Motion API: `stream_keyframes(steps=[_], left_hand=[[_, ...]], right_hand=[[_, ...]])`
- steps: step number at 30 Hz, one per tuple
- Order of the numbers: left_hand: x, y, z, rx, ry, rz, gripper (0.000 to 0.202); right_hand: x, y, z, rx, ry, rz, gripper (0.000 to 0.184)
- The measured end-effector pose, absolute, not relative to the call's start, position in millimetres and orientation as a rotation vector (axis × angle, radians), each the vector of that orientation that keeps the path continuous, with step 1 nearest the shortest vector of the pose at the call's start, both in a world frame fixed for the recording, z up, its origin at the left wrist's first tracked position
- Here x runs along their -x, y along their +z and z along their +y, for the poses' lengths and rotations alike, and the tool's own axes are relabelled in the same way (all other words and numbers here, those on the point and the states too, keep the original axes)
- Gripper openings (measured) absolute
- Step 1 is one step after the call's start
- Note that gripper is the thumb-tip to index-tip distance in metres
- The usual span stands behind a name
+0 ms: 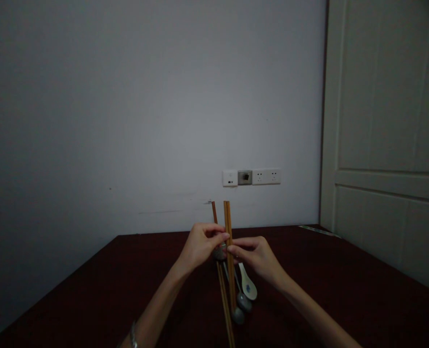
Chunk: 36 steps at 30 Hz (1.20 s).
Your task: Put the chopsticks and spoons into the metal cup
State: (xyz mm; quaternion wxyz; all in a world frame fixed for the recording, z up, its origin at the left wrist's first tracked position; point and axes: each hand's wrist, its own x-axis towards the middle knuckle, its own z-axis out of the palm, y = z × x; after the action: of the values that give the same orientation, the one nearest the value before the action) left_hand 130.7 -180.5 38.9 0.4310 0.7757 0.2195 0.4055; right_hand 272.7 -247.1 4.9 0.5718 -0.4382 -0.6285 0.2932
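Close together over the table, both my hands pinch a pair of light wooden chopsticks (230, 280), which stands nearly upright in view. My left hand (199, 245) has thumb and fingertips on its upper part. Slightly lower, my right hand (256, 253) grips the same pair from the right. Another pair of chopsticks (224, 299) passes behind my left hand, its reddish top ends showing above. A rounded metal piece (219, 252) shows under my left fingers, partly hidden. Below my right hand are a white ceramic spoon (249, 287) with a blue mark and two metal spoons (244, 302), their handles partly covered.
The dark red table (127, 270) reaches back to a pale wall (163, 121). Wall sockets (266, 177) and a switch plate (230, 178) sit above its far edge. A white panelled door (384, 121) stands at right. A thin strip (319, 231) lies at the far right corner.
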Motion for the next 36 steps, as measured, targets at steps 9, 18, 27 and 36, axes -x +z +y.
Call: stream_keyframes(steps=[9,18,27,36], left_hand=[[-130.0,35.4,-177.6,-1.961,1.029,0.534,0.025],[-129.6,38.6,-178.6,-1.987,1.017,0.529,0.022],[-128.7,42.7,-183.5,-1.880,0.988,0.509,0.025],[-129.1,43.1,-181.9,-1.888,1.038,0.527,0.031]], right_hand=[[-272.5,1.4,-245.0,0.995,0.758,-1.439,0.036],[-272.1,-1.2,-242.3,0.996,0.785,-1.409,0.031],[-268.6,1.0,-245.0,1.000,0.821,-1.416,0.035],[-260.8,-3.2,-248.0,1.009,0.841,-1.448,0.034]])
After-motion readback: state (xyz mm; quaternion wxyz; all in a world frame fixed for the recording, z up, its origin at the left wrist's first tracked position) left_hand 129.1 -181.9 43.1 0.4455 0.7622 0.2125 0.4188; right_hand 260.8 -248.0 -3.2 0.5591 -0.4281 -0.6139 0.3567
